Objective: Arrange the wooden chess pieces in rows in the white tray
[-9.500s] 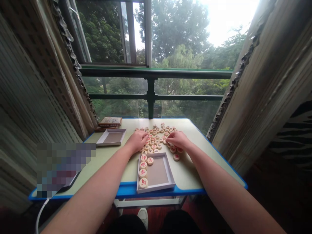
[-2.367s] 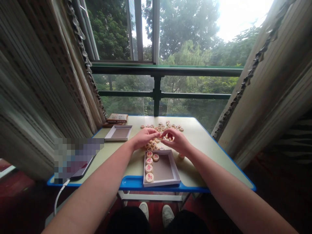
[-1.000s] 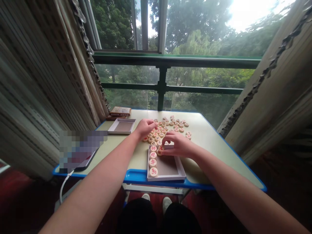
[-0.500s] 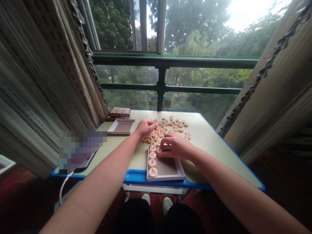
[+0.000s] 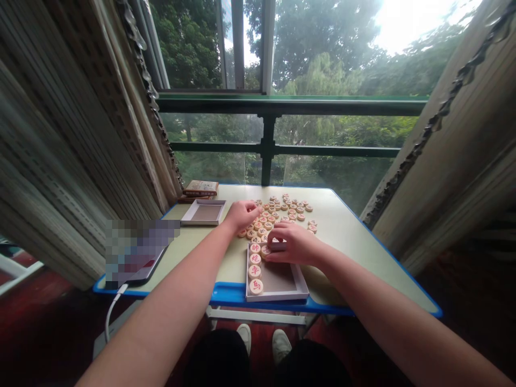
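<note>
As the right hand [image 5: 296,242] pinches a disc [image 5: 264,251] beside four pieces [image 5: 255,271] in the lower-centre box [image 5: 278,277], many loose discs [image 5: 284,207] remain mid-frame by the left hand [image 5: 243,214], its hold unclear.

I see what looks like home: patterned curtains [image 5: 80,107] flank desk [image 5: 346,236] at left and right edges; beyond far edge, green railing [image 5: 268,150], window [image 5: 269,48], trees [image 5: 185,48].

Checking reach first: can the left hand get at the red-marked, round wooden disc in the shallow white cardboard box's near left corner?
Probably yes: the disc lies uncovered, and the right hand is over the far part of the box.
</note>
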Action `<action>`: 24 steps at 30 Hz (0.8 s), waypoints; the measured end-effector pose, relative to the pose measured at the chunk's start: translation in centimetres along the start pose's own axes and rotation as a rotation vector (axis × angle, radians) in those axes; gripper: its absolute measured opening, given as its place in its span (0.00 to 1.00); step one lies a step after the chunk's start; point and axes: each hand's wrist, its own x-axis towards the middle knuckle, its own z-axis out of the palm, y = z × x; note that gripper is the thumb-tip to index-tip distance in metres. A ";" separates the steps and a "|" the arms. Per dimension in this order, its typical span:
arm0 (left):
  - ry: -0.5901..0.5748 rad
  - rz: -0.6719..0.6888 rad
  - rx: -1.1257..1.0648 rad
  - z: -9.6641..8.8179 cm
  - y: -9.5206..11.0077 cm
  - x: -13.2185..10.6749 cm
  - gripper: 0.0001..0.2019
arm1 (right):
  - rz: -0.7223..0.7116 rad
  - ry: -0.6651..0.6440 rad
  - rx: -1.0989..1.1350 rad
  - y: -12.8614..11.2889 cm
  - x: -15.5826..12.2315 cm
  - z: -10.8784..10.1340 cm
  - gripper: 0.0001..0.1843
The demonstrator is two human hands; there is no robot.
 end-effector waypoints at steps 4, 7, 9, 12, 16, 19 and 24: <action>-0.076 0.167 0.260 0.0 -0.8 0.2 0.11 | 0.051 0.012 0.013 0.3 -0.1 -0.7 0.15; -0.150 0.171 0.308 0.0 -0.8 0.0 0.13 | 0.129 0.025 0.009 1.1 -0.2 -1.2 0.10; -0.158 0.179 0.313 0.2 -0.6 -0.1 0.15 | 0.174 0.006 0.009 1.7 -0.1 -1.4 0.07; -0.178 0.220 0.264 1.0 -0.2 -0.3 0.16 | 0.207 -0.069 0.036 2.4 -0.1 -1.3 0.07; -0.258 0.233 0.165 2.1 -0.2 -0.3 0.16 | 0.211 -0.113 0.086 2.3 -0.1 -1.3 0.06; -0.264 0.186 0.125 2.2 -0.2 -0.2 0.15 | 0.218 -0.113 0.089 1.9 -0.2 -1.3 0.04; -0.125 0.045 0.017 2.0 -1.0 0.2 0.14 | 0.247 -0.090 0.068 1.7 -0.2 -1.2 0.03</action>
